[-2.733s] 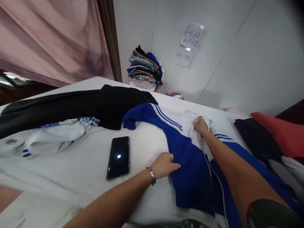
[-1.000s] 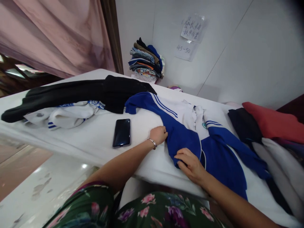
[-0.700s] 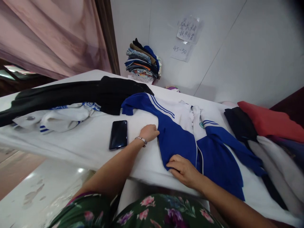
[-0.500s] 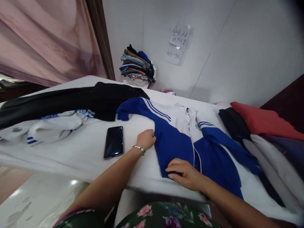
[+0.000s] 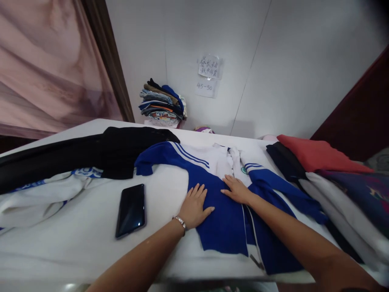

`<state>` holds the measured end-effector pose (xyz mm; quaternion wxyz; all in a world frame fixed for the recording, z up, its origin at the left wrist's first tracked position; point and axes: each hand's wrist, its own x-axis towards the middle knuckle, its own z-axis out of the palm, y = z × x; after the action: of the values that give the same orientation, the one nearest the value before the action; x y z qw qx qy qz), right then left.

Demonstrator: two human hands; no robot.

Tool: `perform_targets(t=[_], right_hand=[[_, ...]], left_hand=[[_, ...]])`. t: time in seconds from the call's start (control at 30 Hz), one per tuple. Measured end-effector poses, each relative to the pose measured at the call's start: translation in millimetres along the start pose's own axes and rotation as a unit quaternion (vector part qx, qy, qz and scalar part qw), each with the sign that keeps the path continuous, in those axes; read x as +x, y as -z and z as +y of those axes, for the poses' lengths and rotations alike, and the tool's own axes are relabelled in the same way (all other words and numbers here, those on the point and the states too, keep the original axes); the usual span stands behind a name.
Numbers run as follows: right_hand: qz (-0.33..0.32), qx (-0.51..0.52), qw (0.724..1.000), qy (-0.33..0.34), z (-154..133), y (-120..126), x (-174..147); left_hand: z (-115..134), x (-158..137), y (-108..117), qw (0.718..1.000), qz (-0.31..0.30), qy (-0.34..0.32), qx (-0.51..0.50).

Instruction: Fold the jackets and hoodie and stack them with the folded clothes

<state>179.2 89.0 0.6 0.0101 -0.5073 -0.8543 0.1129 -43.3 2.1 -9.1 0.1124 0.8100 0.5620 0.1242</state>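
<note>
- Between the near and far edges of the white surface [image 5: 170, 263], right of its middle, a blue-and-white jacket [image 5: 226, 227] lies front up, collar toward the far edge and hem close to the near edge.
- The left hand [image 5: 193, 206] rests palm down on the jacket's blue front panel by its outer side; the fingers lie flat, nearly together, the thumb held apart. A silvery bracelet [image 5: 180, 222] circles that wrist.
- The right hand [image 5: 237, 190] lies palm down higher on the front, beside the opening, with its fingers spread and pinching nothing that shows.
- The front edges part toward the hem. One sleeve reaches toward the surface's left end, its cuff against a black garment [image 5: 121, 152]; the other slants toward the near right corner.
- Left of the jacket and apart from it, a dark phone [image 5: 131, 211] lies flat.
- The black garment stretches along the left part of the far edge; a white garment [image 5: 45, 198] with blue lettering lies on its near side.
- Toward the right end are a red garment [image 5: 319, 154], a black one [image 5: 285, 160] and pale grey clothing [image 5: 343, 207].
- Beyond the far edge stands a stack of folded clothes [image 5: 161, 103], with two handwritten sheets [image 5: 209, 67] on the wall [image 5: 282, 81].
</note>
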Motion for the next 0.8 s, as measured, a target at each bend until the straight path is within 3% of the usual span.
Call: perform_targets(t=[0.13,0.27,0.5,0.67,0.8], right_hand=[[0.021,-0.039,0.999,-0.030,-4,8,22],[0.038,-0.031,0.998,-0.035,-5,10,63],[0.032,-0.020,0.994,-0.104,22,2,129],[0.053,-0.026,0.992,-0.114,33,6,141],[0.093,-0.048,0.985,-0.140,50,25,138]], left_hand=[[0,0,1,0.999,0.023,0.013,0.021],[-1,1,-1,1.000,0.012,0.017,0.023],[-3,2,1,0.999,-0.019,0.018,0.024],[-4,2,1,0.999,-0.024,0.018,0.022],[-4,3,0,1.000,-0.021,0.020,0.014]])
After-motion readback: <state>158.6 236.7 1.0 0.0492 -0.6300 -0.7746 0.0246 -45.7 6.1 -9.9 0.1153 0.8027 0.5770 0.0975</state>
